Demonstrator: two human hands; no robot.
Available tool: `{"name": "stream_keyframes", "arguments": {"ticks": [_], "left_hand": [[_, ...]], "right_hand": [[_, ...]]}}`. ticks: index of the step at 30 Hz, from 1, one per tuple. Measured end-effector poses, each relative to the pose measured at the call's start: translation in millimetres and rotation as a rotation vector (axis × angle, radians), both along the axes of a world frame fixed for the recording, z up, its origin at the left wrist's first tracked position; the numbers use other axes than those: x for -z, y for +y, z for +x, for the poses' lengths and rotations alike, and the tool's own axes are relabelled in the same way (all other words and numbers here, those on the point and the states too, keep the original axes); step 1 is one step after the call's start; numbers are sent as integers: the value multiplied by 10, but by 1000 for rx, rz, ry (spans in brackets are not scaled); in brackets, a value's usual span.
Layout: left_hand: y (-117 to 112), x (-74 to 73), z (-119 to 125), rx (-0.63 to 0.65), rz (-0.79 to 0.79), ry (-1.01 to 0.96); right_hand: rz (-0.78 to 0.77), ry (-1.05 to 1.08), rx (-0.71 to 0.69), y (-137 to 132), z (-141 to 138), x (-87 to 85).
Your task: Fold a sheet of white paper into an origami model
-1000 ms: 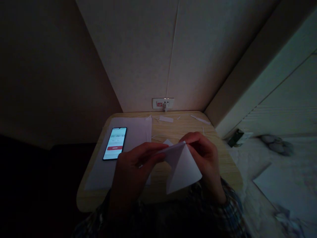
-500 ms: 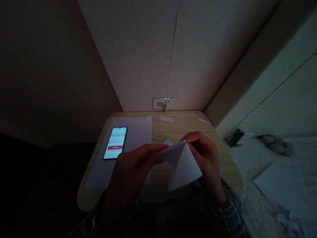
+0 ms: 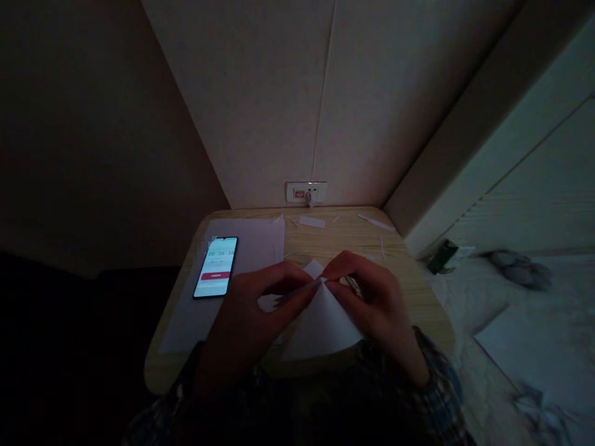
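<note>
A folded piece of white paper (image 3: 320,328) hangs between my hands, fanning out below from a narrow peak. My left hand (image 3: 260,310) pinches it along its left side near the peak. From the right, the thumb and fingers of my right hand (image 3: 367,294) press together on the peak. The fingertips of both hands nearly meet there and hide part of the fold. Behind the hands, another bit of white paper (image 3: 313,267) shows on the wooden table (image 3: 334,241).
A lit phone (image 3: 216,266) showing a timer lies on white sheets (image 3: 260,248) at the table's left. Paper scraps (image 3: 312,222) lie along the back edge. A socket (image 3: 305,192) with a plug is on the wall. A dark green box (image 3: 444,256) stands at the right.
My right hand has moved left, its fingertips now close to my left hand's. The folded paper has turned and shifted left, its wide end now facing down toward me.
</note>
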State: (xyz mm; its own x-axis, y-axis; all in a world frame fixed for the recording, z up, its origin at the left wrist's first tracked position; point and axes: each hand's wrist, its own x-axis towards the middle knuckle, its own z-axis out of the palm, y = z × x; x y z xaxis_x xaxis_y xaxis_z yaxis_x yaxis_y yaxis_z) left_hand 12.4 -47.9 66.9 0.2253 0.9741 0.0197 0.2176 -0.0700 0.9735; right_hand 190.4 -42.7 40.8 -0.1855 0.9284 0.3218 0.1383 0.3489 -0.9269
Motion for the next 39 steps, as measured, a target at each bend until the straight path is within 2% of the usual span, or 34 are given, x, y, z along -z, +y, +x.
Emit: {"name": "stream_keyframes", "arguments": {"ticks": [8,22,31,34,39], "left_hand": [[-30,1,26,-85,42,-85],[-35,6,-18,-33,234,7],[-23,-31,-59,0,122,-74],[-2,-1,-68,-66,-1,-150],[27,76,-5,-256,-162,-289]], "right_hand": [[181,-102,-52,-30,32,-47],[125,-132,-46,-57,28,-151],[43,-80,-80,-67,22,-184],[-1,-9,-101,-74,75,-154],[-45,64,-122,-116,206,-77]]}}
